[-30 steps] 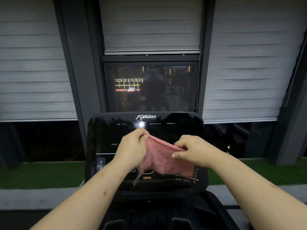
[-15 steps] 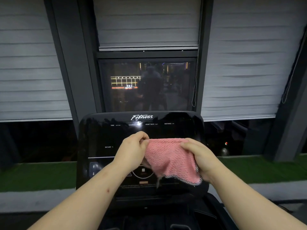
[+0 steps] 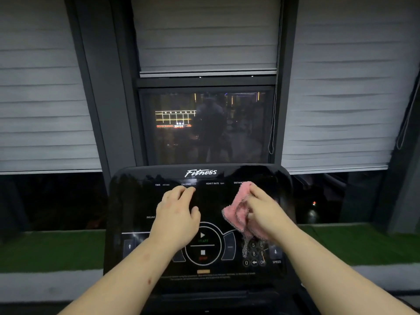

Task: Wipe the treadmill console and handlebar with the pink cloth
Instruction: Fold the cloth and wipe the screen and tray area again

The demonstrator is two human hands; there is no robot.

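Squarely in front of a treadmill, a person presses the pink cloth (image 3: 237, 215) to the upper right of the console (image 3: 136, 201), just below the "DISTANCE" readout. The right hand (image 3: 267, 215) has it, fingers curled round a bunched wad. The cloth spills out to the left of those fingers, its long axis running from the top readouts down toward the number keypad (image 3: 254, 253), where a loose corner dangles. The left hand (image 3: 179, 214) holds nothing, its fingers loosely bent and spread over the glass near "CALORIES"; whether they touch it cannot be told. The right hand looks the one placed to wipe, with most of the panel lying to its left and below. The cloth is soft and waffle-textured, edged in dark-and-pale stitching. The console is a glossy black slab with rounded corners, mirror-slick and likely to show smears. The handlebar is not clearly in view.
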